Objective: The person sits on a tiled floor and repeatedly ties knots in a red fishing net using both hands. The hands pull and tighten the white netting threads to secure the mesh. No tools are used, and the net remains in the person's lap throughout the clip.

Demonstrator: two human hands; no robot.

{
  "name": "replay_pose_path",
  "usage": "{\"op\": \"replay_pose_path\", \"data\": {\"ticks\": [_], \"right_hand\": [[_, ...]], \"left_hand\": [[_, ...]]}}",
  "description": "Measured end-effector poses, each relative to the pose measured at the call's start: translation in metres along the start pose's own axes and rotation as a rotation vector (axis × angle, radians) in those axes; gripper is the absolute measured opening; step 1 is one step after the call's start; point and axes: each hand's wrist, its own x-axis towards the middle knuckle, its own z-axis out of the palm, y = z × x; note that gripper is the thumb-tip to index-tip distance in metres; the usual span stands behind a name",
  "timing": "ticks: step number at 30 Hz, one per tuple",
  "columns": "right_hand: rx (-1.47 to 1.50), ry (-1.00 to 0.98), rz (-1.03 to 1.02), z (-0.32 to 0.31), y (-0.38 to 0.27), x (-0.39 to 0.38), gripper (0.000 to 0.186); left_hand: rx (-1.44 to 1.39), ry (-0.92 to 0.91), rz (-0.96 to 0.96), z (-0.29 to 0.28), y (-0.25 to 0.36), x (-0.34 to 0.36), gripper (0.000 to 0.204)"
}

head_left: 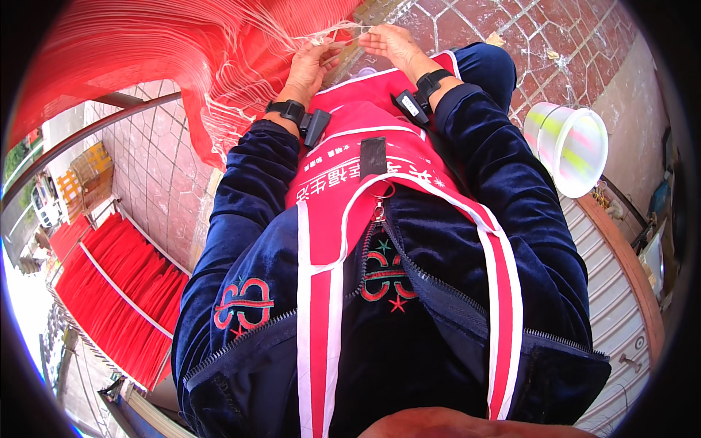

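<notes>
At the top of the view, my left hand [312,64] pinches pale white strings [328,36] at the fringed edge of a large red mesh fabric [197,51], which hangs in many thin layers to the left. A little to the right, my right hand [388,45] has its fingertips closed on the same thin strings. Both wrists carry black strapped devices. My hands are above a red apron [343,190] on my lap, and a narrow gap separates them.
A white plastic bucket [584,150] stands at the right, beside a ridged metal surface [613,292]. At the lower left, a rack [117,292] holds red folded sheets. Cardboard boxes [84,182] and a metal rail [109,120] are farther left, over a tiled floor [146,160].
</notes>
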Motion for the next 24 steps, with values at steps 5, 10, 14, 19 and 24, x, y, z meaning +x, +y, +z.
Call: {"op": "replay_pose_path", "data": {"ticks": [5, 10, 14, 19, 24], "right_hand": [[0.17, -0.088, -0.093, 0.007, 0.0, 0.0, 0.019], [0.232, -0.238, -0.061, 0.005, -0.001, 0.001, 0.017], [0.141, -0.165, -0.047, -0.002, 0.002, 0.007, 0.013], [0.104, -0.127, -0.059, -0.008, 0.003, 0.011, 0.012], [-0.162, 0.07, 0.026, -0.012, 0.009, 0.012, 0.016]], "left_hand": [[-0.01, -0.026, 0.01, 0.0, -0.002, 0.002, 0.02], [-0.068, -0.036, -0.034, 0.003, -0.004, 0.002, 0.017], [-0.136, -0.048, -0.017, 0.004, -0.003, 0.002, 0.012], [-0.151, -0.013, 0.016, 0.003, -0.003, 0.002, 0.012], [-0.028, -0.052, -0.046, -0.005, -0.001, 0.003, 0.013]]}}
